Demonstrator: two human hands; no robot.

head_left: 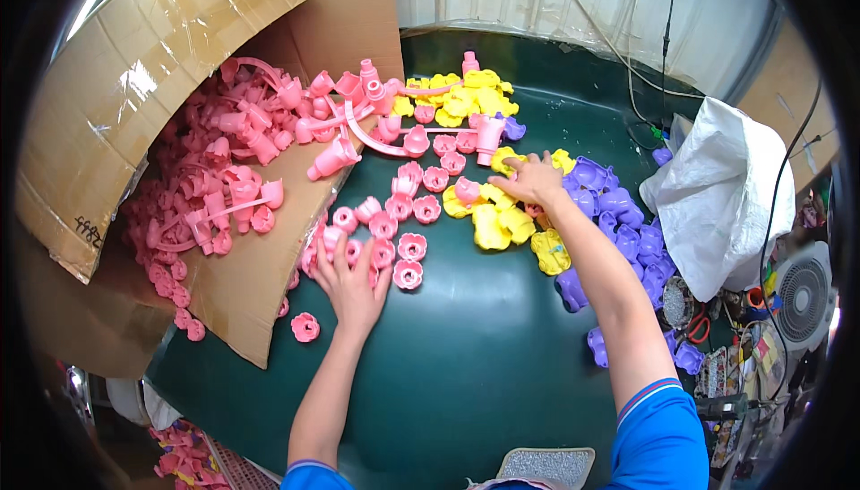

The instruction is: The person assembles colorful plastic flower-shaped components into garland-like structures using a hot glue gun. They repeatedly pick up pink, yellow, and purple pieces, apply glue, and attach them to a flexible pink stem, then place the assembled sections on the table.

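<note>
My left hand [351, 287] lies with its fingers spread over small pink flower-shaped plastic cups [408, 274], touching some at the left of the pile. Arm outstretched, my right hand [535, 180] rests palm down with fingers apart on yellow petal-shaped plastic pieces [491, 226]; what lies under the palm is hidden. Purple plastic pieces [627, 241] of a similar shape are heaped beside my right forearm. One pink cup [305, 327] sits apart, near the cardboard edge. Neither hand visibly grips anything.
A large cardboard box [179, 42] on its side spills pink plastic parts [242, 132] onto its flap. The dark green tabletop [448, 373] bears a glittery pad [546, 465] at the near edge. To the right are a white sack [730, 194], red-handled scissors [698, 327] and a fan [803, 296].
</note>
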